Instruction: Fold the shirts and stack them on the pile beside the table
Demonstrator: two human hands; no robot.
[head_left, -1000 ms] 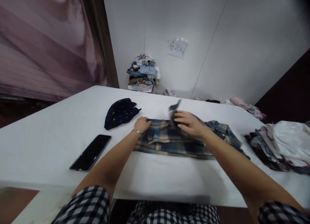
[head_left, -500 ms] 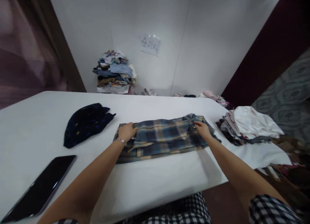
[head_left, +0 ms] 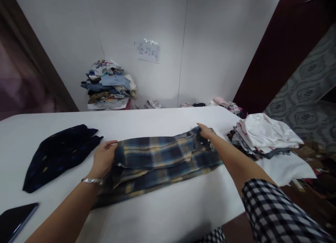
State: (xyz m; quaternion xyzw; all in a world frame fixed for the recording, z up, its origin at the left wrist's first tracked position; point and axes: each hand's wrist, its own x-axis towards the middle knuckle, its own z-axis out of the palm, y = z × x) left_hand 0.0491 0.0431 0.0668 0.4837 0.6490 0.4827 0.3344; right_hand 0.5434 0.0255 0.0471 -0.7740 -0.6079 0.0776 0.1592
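Note:
A blue, grey and tan plaid shirt (head_left: pixel 157 153) lies folded into a long strip on the table, its collar end at the right. My left hand (head_left: pixel 103 159) is closed on the shirt's left end, with thumb and fingers at the upper edge. At the collar, my right hand (head_left: pixel 207 132) grips the cloth, one finger reaching past the upper edge; its other fingers are partly hidden. Small pale buttons show near both ends. Left of my left hand lies a dark navy garment (head_left: pixel 61 152) with small yellowish marks.
The white table (head_left: pixel 157 208) meets a wall bearing a handwritten sign (head_left: pixel 148 51). A tall clothes pile (head_left: pixel 109 85) stands at the back left. Folded garments (head_left: pixel 267 134) with white satin on top lie right. A black phone (head_left: pixel 17 220) lies front left. More clothes (head_left: pixel 227 105) sit behind the table.
My left hand has moved left and nearer, to the shirt's left end. My right hand has shifted to the collar's upper edge. The whole view has also shifted.

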